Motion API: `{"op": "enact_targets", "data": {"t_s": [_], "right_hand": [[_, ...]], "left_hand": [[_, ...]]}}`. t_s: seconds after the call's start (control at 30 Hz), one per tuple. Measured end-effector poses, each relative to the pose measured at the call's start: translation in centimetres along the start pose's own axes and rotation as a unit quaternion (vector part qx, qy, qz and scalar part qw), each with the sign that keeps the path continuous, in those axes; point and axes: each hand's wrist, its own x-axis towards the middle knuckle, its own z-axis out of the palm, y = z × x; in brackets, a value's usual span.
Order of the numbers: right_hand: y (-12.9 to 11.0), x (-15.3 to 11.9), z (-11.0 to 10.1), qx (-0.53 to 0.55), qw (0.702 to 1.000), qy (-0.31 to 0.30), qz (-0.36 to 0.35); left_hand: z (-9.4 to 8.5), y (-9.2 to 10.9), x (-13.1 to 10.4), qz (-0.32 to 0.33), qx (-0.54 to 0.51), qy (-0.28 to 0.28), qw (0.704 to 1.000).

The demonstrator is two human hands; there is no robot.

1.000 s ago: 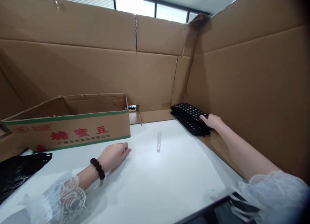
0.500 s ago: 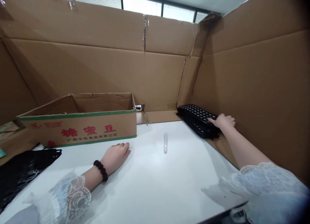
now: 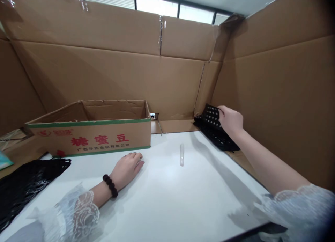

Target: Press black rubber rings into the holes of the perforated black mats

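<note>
My right hand (image 3: 231, 121) is closed on the edge of a black polka-dot cloth piece (image 3: 211, 115), raised and bent above a stack of black cloth pieces (image 3: 218, 136) at the right of the table. What exactly the dotted piece is, I cannot tell. My left hand (image 3: 128, 168) rests palm down on the white tabletop (image 3: 167, 203), empty, with its thumb apart from loosely bent fingers. Between the hands lies a small clear tube (image 3: 181, 154), nearer the stack.
An open cardboard box (image 3: 112, 139) with red lettering stands behind my left hand. A pile of black stringy items (image 3: 23, 186) lies at the left. Tall cardboard walls (image 3: 117, 71) enclose the back and both sides.
My right hand has moved up and left and now lifts the dotted piece off the stack. The left hand has stayed on the table; the view has shifted slightly.
</note>
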Motion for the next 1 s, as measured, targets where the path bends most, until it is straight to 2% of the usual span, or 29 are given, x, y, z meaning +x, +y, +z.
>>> {"op": "enact_targets", "data": {"t_s": [0.07,0.2,0.27,0.3,0.4,0.47,0.5,0.57,0.63,0.67,0.7,0.73,0.77,0.8,0.83,0.87,0.9,1.0], "right_hand": [[-3.1,0.1,-2.3,0.072,0.994,0.044,-0.072],[-8.9,-1.5,-7.1,0.213,0.955,0.079,-0.193],[-10.9,-2.7,-8.9,0.262,0.933,0.068,-0.238],[-11.7,-3.1,-9.5,0.283,0.923,0.056,-0.255],[-12.9,-3.9,-10.2,0.332,0.907,0.033,-0.258],[-12.9,-4.0,-10.1,0.35,0.905,0.031,-0.241],[-12.7,-4.0,-10.0,0.353,0.906,0.031,-0.231],[-11.8,-4.3,-9.9,0.351,0.913,0.022,-0.205],[-10.2,-4.9,-10.1,0.346,0.924,-0.022,-0.164],[-9.2,-5.3,-10.2,0.345,0.924,-0.075,-0.148],[-8.1,-5.7,-10.4,0.342,0.915,-0.154,-0.148],[-7.1,-6.0,-10.6,0.331,0.892,-0.263,-0.16],[-6.1,-6.4,-10.7,0.314,0.856,-0.372,-0.172],[-5.3,-6.6,-10.6,0.295,0.821,-0.455,-0.178],[-4.8,-6.8,-10.5,0.278,0.794,-0.511,-0.178],[-4.5,-7.0,-10.1,0.265,0.782,-0.538,-0.169],[-4.5,-7.1,-9.5,0.256,0.788,-0.538,-0.157],[-5.9,-7.8,-6.4,0.225,0.847,-0.456,-0.157]], "left_hand": [[0.0,0.1,-0.1,0.006,-0.051,0.051,0.997],[-0.5,1.0,-0.2,0.015,-0.134,0.158,0.978],[-1.1,1.6,-0.4,0.02,-0.165,0.182,0.969],[-1.5,1.9,-0.4,0.031,-0.177,0.175,0.968],[-2.3,2.3,-0.5,0.102,-0.195,0.081,0.972],[-2.4,2.1,-0.7,0.099,-0.181,0.036,0.978],[-2.4,1.7,-0.8,0.075,-0.156,0.045,0.984],[-2.5,0.6,-1.1,0.038,-0.072,0.122,0.989],[-2.6,-0.5,-1.6,0.082,0.016,0.195,0.977],[-2.7,-0.9,-1.9,0.13,0.043,0.207,0.969],[-2.7,-1.1,-2.2,0.182,0.055,0.195,0.962],[-2.7,-1.2,-2.6,0.233,0.057,0.166,0.956],[-2.7,-1.1,-3.0,0.278,0.049,0.126,0.951],[-2.6,-0.8,-3.3,0.312,0.034,0.082,0.946],[-2.4,-0.5,-3.6,0.331,0.011,0.043,0.942],[-2.3,-0.2,-3.7,0.331,-0.016,0.012,0.944],[-2.3,0.0,-3.8,0.306,-0.043,-0.004,0.951],[-2.3,0.1,-3.3,0.144,-0.103,-0.005,0.984]]}}
